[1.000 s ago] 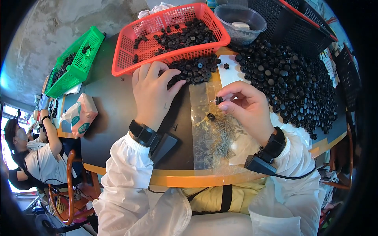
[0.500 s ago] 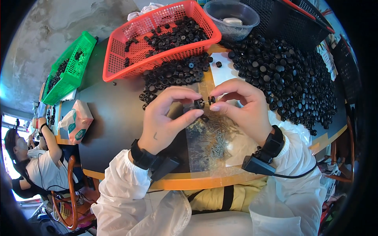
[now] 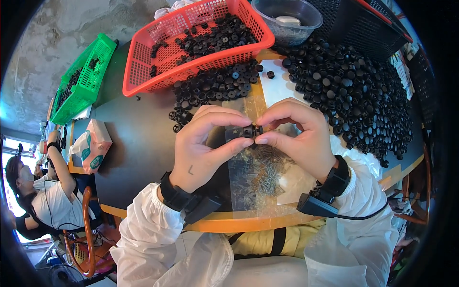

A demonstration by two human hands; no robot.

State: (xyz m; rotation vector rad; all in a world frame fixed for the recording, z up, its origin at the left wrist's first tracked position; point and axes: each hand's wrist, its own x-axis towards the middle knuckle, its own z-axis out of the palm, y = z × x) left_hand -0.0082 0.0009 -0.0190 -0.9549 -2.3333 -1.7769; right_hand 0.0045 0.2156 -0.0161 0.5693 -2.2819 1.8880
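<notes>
My left hand (image 3: 203, 146) and my right hand (image 3: 296, 136) meet above the table's near middle, both pinching one small black round plastic part (image 3: 252, 130) between thumbs and fingertips. Under the hands lies a clear plastic sheet (image 3: 260, 174) strewn with several small thin metal pieces. A pile of black ring-shaped parts (image 3: 210, 88) sits just beyond my left hand. A much larger heap of black caps (image 3: 354, 91) spreads to the right of my right hand.
A red basket (image 3: 143, 71) holding black parts stands at the back centre, a green basket (image 3: 83, 83) farther left, a clear tub (image 3: 287, 16) and a black crate (image 3: 363, 24) behind. A tissue pack (image 3: 91, 146) lies left. Another person (image 3: 43, 191) sits at lower left.
A second ago my left hand lay on the pile of black parts; it came back to my right hand, and both hands now press on one part together.
</notes>
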